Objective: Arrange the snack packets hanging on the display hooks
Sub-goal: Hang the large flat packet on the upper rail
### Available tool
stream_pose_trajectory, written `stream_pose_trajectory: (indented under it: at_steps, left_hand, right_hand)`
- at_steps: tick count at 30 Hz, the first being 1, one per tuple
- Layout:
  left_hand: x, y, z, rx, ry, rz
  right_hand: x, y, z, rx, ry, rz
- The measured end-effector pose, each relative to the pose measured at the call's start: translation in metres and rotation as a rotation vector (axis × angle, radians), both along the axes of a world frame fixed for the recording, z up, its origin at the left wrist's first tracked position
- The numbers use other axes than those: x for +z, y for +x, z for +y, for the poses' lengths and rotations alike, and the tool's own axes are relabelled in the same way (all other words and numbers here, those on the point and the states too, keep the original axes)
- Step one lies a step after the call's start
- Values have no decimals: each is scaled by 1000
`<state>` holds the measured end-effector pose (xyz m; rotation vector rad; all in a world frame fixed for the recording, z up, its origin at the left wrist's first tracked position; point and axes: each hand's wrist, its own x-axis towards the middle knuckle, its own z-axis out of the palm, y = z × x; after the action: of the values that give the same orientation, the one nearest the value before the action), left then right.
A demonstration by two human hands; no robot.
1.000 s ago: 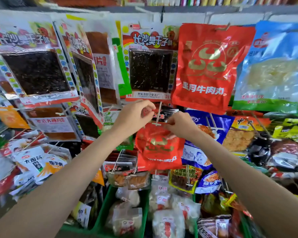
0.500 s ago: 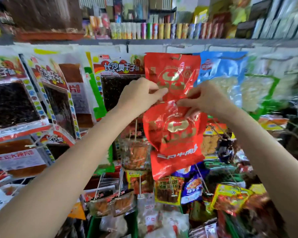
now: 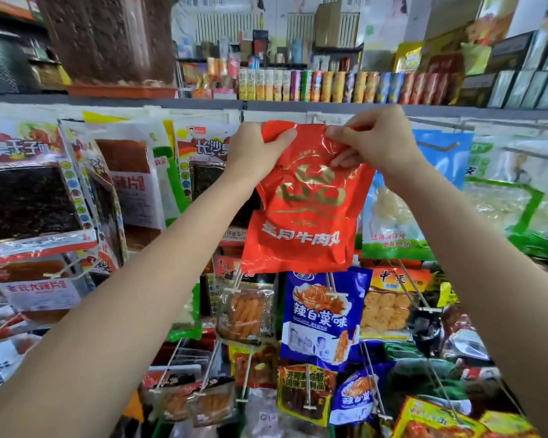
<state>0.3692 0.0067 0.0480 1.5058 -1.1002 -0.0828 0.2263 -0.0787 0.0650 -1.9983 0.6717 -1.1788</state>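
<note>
A red snack packet [image 3: 301,213] with a gold emblem and white characters hangs in front of the top row of the display. My left hand [image 3: 253,150] pinches its top left corner. My right hand [image 3: 370,143] pinches its top right edge, just under the grey shelf rail [image 3: 203,104]. The hook behind the packet's top is hidden by the packet and my fingers. A blue packet [image 3: 323,314] hangs on a white hook right below it.
Rainbow-edged packets of dark snack [image 3: 29,197] hang at the left. A blue, white and green packet [image 3: 402,222] hangs at the right. Lower hooks carry orange, yellow and dark packets [image 3: 304,393]. Cans [image 3: 314,86] line the shelf above.
Both hands have lifted the red packet from the lower row of hooks up to the top row. The view has tilted upward, showing the shelf of cans.
</note>
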Motion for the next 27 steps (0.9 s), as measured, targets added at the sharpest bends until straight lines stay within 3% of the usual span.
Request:
stream_pose_trajectory:
  at_steps: [11,13,15,18,21,24,27]
  left_hand:
    - [-12,-1,-7,57,57,-112]
    - [-18,3,-9,59,58,-96]
    - [-20,5,-17,129,59,-179]
    - [-28,9,-33,431,115,-499]
    - [-46,12,-36,552,112,-579]
    - [-61,20,-31,570,118,-677]
    - [-70,25,-23,553,196,-771]
  right_hand:
    - [12,-5,-12,57,86,272]
    - [3,-1,-16,29,64,240]
    - [-8,9,-19,-131,-106,188]
    - [-37,24,-10,-398,-424,123]
    - [-75,31,-3,-345,-642,46]
    - [-104,36,-12,-349,-772,209]
    - [-117,41,-26,-488,-916,412]
